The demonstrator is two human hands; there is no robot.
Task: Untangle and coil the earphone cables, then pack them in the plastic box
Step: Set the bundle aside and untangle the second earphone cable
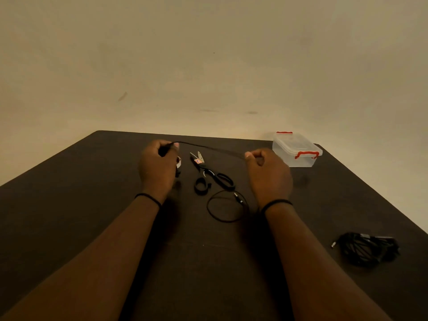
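Observation:
A thin black earphone cable (208,148) stretches in the air between both hands above the dark table (92,181). My left hand (157,165) is closed around one end of it, and my right hand (268,172) pinches it at the other side. More of the cable lies in a loose loop (224,208) with its jack plug (238,198) on the table between my wrists. The clear plastic box (296,150) with red clips stands closed at the far right of the table.
Black-handled scissors (210,170) lie between my hands, with a small black strap ring (201,185) beside them. A tangled bundle of black cable (368,249) rests near the right edge. A bare wall rises behind the table's far edge.

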